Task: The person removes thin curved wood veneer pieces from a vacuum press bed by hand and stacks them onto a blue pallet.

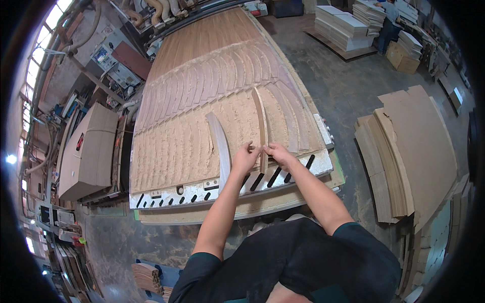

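Observation:
A thin curved wooden strip [260, 118] stands on edge over the dusty bed of a large cutting table [323, 164]. My right hand [280, 154] pinches its near part from the right. On the left side, my left hand [246, 157] has its fingers curled against the same strip; part of its grip is hidden. Beside my left forearm lies another curved strip [218, 136], pale on top, jutting over the table's near edge. Farther up the bed, rows of cut curved strips [212, 76] lie in sawdust, and a few more [290, 113] lie to the right.
An uncut wood-grain panel [207, 33] covers the far end. Stacked boards [399, 161] stand at right and a large board stack [91, 151] at left. Cut curved pieces [146, 276] are piled low at left. Another person [390, 22] stands by white panels [343, 28] at the far right.

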Tool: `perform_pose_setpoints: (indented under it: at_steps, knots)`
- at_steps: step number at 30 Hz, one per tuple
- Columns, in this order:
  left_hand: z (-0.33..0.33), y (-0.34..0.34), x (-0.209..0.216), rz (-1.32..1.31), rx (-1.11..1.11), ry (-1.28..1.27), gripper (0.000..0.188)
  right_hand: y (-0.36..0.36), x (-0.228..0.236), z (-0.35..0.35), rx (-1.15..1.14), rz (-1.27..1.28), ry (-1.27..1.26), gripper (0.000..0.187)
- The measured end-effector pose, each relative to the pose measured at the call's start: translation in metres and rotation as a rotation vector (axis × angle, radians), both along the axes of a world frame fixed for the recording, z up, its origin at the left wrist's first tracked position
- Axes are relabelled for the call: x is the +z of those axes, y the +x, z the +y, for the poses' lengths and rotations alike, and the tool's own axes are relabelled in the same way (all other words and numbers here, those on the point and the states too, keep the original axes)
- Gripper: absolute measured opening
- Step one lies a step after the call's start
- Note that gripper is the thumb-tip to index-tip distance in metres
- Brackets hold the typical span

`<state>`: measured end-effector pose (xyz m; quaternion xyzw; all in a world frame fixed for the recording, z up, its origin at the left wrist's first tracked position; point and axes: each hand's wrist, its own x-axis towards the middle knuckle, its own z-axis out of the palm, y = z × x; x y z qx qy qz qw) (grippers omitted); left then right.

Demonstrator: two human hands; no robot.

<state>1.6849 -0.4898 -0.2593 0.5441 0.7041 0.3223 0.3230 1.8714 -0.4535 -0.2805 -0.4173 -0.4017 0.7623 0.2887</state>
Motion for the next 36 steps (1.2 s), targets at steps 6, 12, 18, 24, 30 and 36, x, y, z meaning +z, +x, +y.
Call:
perform_pose_setpoints:
  at_steps: [6, 12, 18, 24, 30, 36]
  knots:
    - [0.009, 0.018, 0.046, -0.484, 0.13, -0.099, 0.056, -0.015, -0.011, -0.019, 0.183, 0.31, -0.123, 0.03]
    - [0.0, -0.027, 0.007, -0.154, 0.278, 0.103, 0.04, -0.042, -0.016, -0.028, 0.404, -0.048, 0.111, 0.041]
    - [-0.009, -0.067, -0.01, 0.37, 0.362, -0.031, 0.048, -0.007, -0.011, -0.049, 0.356, -0.05, 0.02, 0.053]
    - [-0.01, -0.077, -0.039, 0.36, 0.463, 0.014, 0.053, 0.027, -0.028, -0.05, 0.297, -0.089, 0.003, 0.056]
    - [-0.014, -0.08, -0.037, 0.397, 0.384, -0.045, 0.056, 0.042, -0.028, -0.041, 0.191, -0.086, 0.027, 0.052]
    - [-0.028, -0.076, -0.028, 0.321, 0.358, -0.126, 0.064, 0.055, -0.006, -0.027, 0.078, -0.148, 0.048, 0.045]
